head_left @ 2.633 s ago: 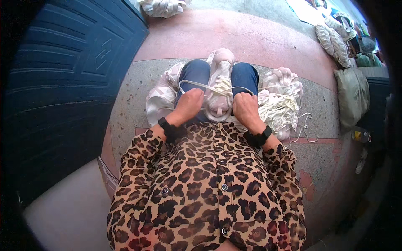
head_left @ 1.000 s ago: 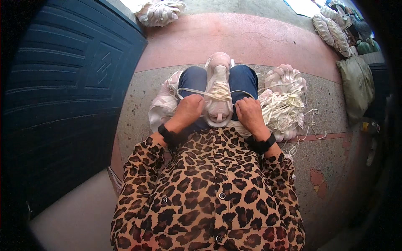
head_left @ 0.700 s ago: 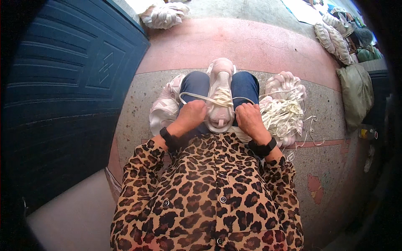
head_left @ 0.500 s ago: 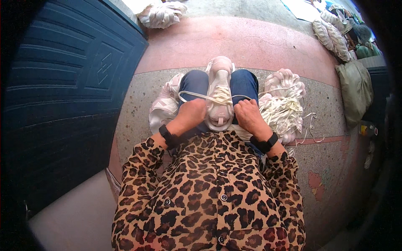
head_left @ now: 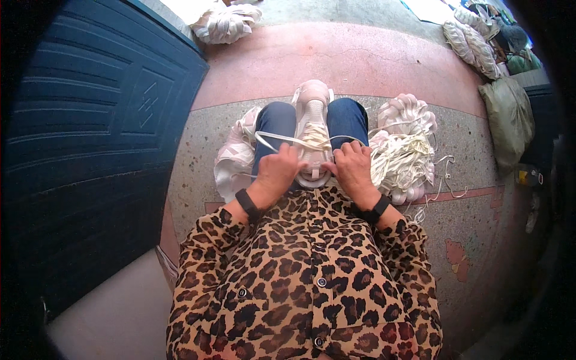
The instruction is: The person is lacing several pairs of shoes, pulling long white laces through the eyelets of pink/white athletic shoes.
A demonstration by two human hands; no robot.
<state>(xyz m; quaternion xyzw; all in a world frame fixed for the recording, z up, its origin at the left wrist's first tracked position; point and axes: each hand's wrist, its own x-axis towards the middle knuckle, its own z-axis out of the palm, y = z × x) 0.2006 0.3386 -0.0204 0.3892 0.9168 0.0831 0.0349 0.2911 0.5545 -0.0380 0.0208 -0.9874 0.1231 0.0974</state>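
Note:
A pale pink and white sneaker [head_left: 313, 108] stands between my knees, toe pointing away, with cream laces crossing its tongue. My left hand [head_left: 277, 171] is closed beside the shoe's left side, its fingers curled on a shoelace [head_left: 275, 135] that loops out over my left knee. On the other side my right hand [head_left: 354, 167] is closed too, a lace strand running up to its bent fingers. Both thumbs point inward at the shoe's collar, near the heel pull tab [head_left: 315, 174]. The lace ends inside the fingers are hidden.
Pinkish-white shoe parts [head_left: 233, 159] lie left of my legs. To the right sit bundled uppers [head_left: 411, 114] and a heap of cream laces [head_left: 401, 157], with strands trailing on the floor. A dark blue door [head_left: 108, 120] stands left; a greyish sack [head_left: 507, 123] stands right.
My hands have shifted slightly, and their thumbs now extend inward over the sneaker's collar. The lace loop on the left has changed shape a little.

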